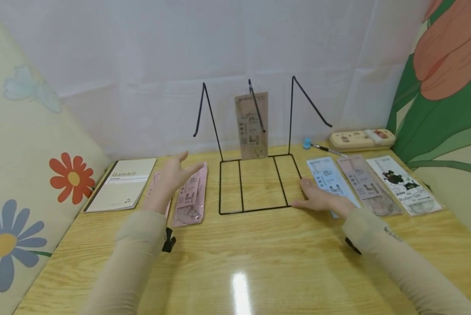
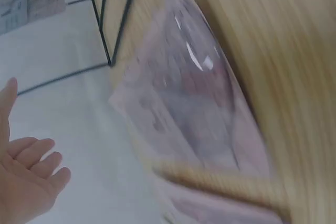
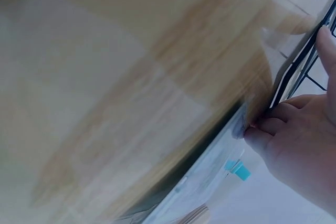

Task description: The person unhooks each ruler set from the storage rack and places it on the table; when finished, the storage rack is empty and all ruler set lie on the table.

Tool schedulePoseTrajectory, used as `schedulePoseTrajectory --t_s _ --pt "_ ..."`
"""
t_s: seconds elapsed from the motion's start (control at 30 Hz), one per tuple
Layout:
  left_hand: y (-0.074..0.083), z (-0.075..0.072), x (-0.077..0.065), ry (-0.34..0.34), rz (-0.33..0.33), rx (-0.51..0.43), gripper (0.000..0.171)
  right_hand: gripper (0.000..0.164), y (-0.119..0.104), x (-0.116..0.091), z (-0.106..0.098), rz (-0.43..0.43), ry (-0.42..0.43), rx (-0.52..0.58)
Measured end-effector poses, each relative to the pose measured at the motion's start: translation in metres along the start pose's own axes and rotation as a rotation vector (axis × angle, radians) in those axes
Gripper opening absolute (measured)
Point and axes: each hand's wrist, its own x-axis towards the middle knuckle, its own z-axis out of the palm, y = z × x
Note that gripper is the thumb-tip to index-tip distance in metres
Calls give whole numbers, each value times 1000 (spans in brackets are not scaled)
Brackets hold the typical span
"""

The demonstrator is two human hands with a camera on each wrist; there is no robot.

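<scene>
A black wire display rack [image 1: 241,211] stands on the table with three upright hooks. One clear-fronted ruler set packet [image 1: 255,127] hangs upright from its middle hook. My right hand [image 1: 322,199] is at the rack's front right corner, thumb on the wire and fingers at the side bar; in the right wrist view the rack's bar [image 3: 291,72] lies between thumb and fingers. My left hand [image 1: 174,177], thumb and fingers spread apart and holding nothing, hovers over two pink ruler set packets [image 1: 190,197] left of the rack. It partly covers the leftmost one [image 1: 153,186].
A notebook [image 1: 121,186] lies at the far left. To the right lie a blue packet [image 1: 327,175], a pink packet [image 1: 367,183] and a white ruler set packet [image 1: 405,186]. Behind them are a pencil case [image 1: 361,139], a pen [image 1: 328,150] and a small blue object [image 1: 307,143].
</scene>
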Motion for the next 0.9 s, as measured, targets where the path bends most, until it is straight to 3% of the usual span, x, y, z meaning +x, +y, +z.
schedulePoseTrajectory --t_s 0.27,0.47,0.73,0.9 --pt "39 39 31 -34 71 -159 84 94 -1 0 0 7 3 4" --pt "60 57 46 -16 112 -236 81 94 1 -1 0 -4 1 0" --pt "88 75 52 -26 109 -441 82 94 1 0 0 1 0 -1" --pt "96 84 53 -50 29 -540 78 92 1 0 0 -11 9 -15"
